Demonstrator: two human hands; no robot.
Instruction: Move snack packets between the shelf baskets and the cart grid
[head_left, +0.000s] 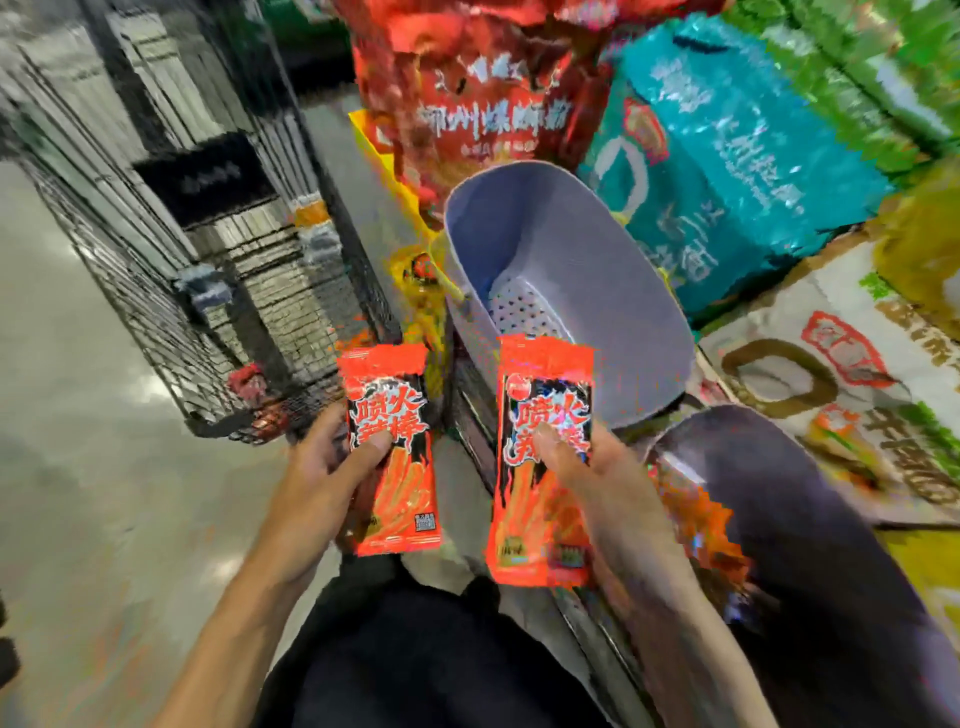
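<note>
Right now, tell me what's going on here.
A person holds a red snack packet in the left hand and a matching second packet in the right hand, thumbs pressed on the fronts. A wire cart grid is to the left; a pale perforated basket sits ahead among big bags, with no packets showing inside it.

Left hand (317, 478) holds red packet (402, 493), right hand (608, 493) holds second packet (543, 395); lavender basket (597, 249) at 12 o'clock, cart grid (130, 291) at 10.
</note>
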